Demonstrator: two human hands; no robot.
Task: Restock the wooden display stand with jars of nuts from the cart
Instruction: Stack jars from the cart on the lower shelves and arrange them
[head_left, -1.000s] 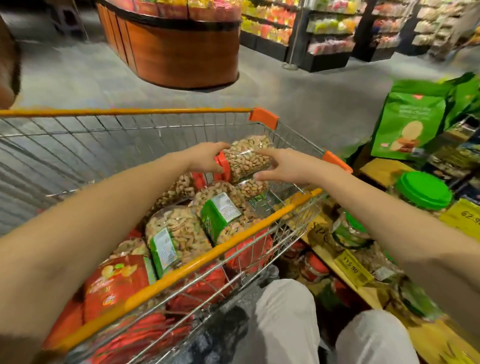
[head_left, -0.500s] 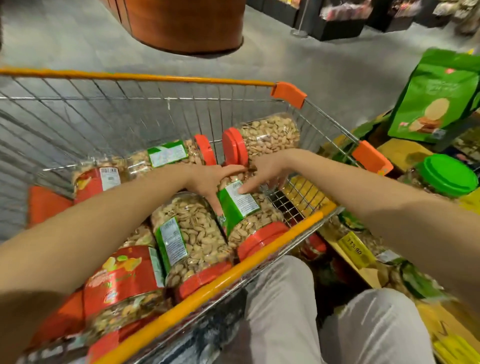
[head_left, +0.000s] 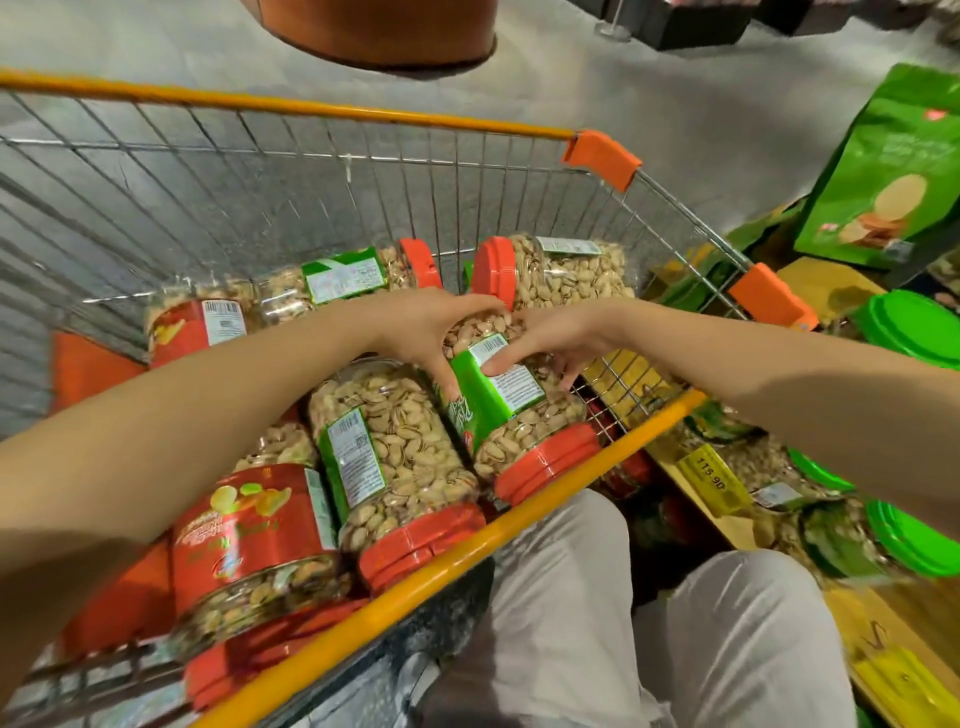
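As left hand (head_left: 431, 332) and right hand (head_left: 553, 338) curl fingers round the pistachio jar (head_left: 519, 421), it is probably heavy, rigid, slick; hold body two-handed.

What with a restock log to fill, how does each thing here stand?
Cart: loaded with jars.
Held jar: lid on, tilted in the cart, both hands on it.
Left hand: grips that jar's side.
Right hand: fingers curled over its label.
Far jar: lid on, lying sideways.
Shelf jar: green lid on.
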